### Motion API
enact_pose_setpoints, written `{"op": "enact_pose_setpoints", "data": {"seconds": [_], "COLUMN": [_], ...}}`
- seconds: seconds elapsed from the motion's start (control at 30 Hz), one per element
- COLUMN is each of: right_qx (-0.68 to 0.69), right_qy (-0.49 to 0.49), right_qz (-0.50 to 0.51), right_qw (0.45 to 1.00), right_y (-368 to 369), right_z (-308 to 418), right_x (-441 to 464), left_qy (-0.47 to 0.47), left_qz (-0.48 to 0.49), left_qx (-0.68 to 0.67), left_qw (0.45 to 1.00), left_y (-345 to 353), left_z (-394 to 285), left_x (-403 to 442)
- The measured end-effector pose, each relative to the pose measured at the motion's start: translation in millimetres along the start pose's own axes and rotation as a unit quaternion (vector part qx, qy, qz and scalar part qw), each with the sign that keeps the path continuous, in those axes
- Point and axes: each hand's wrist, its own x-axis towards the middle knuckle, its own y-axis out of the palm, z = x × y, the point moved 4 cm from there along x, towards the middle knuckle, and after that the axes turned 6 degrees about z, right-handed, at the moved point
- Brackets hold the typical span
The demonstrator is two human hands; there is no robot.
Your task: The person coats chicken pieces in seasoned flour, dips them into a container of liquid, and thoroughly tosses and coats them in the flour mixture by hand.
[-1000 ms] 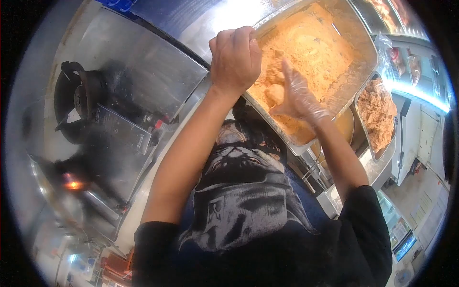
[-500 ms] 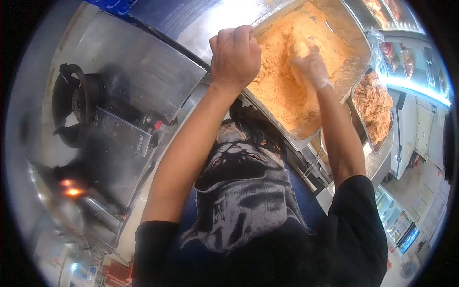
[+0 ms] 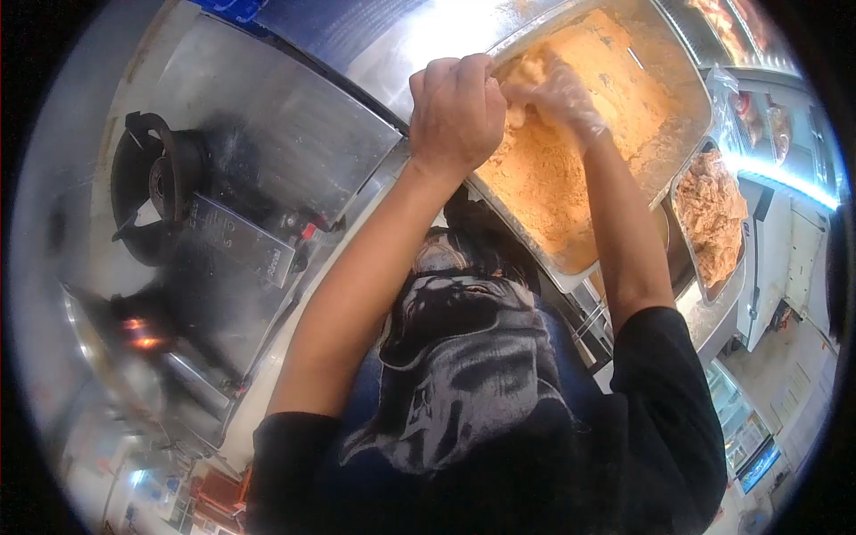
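A large metal tray (image 3: 571, 278) holds orange powdery coating (image 3: 615, 85). My bare left hand (image 3: 458, 114) is closed on the tray's left rim. Inside the tray, my right hand (image 3: 560, 100), in a clear glove, is in the coating near the upper left side. Its fingers curl round a coated piece (image 3: 528, 69), whose outline is blurred. Right of the large tray is a smaller metal tray (image 3: 733, 276) heaped with coated pieces (image 3: 711, 214).
On the left stands a steel stove with a black burner ring (image 3: 160, 189) and a lit burner (image 3: 143, 334) below it. A bright lit display case (image 3: 758, 27) is at the upper right. A clear plastic bag (image 3: 724, 98) hangs beside the large tray.
My right hand has moved from the tray's lower left up through the middle to the upper left, its fingers curling closed. My left hand stays on the rim. The view has shifted slightly.
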Motion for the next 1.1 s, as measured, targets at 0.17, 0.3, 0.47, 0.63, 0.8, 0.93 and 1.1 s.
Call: {"op": "enact_pose_setpoints", "data": {"seconds": [0.17, 0.3, 0.47, 0.63, 0.8, 0.93, 1.1], "right_qx": [-0.196, -0.214, -0.261, -0.092, -0.125, -0.156, -0.169], "right_qy": [-0.044, 0.010, 0.129, 0.065, 0.064, 0.011, 0.021], "right_qz": [-0.057, -0.045, -0.031, 0.037, 0.018, -0.012, 0.007], "right_qw": [0.978, 0.976, 0.956, 0.993, 0.990, 0.988, 0.985], "right_y": [44, 37, -24, -56, 10, 52, 24], "right_z": [32, 33, 22, -10, 19, 22, 33], "right_x": [-35, -48, -28, -10, -12, -27, -39], "left_qy": [0.002, 0.004, -0.001, -0.002, -0.008, 0.002, 0.003], "left_qz": [-0.009, 0.001, -0.009, 0.000, -0.004, 0.010, 0.009], "left_qx": [-0.021, -0.022, -0.020, -0.019, -0.021, -0.010, -0.023], "left_qw": [1.000, 1.000, 1.000, 1.000, 1.000, 1.000, 1.000], "left_y": [-1, -2, -4, -2, -2, 0, -2], "left_z": [0, 0, -2, -1, -1, -1, 0], "left_x": [0, -1, 1, 0, 1, 1, -1]}}
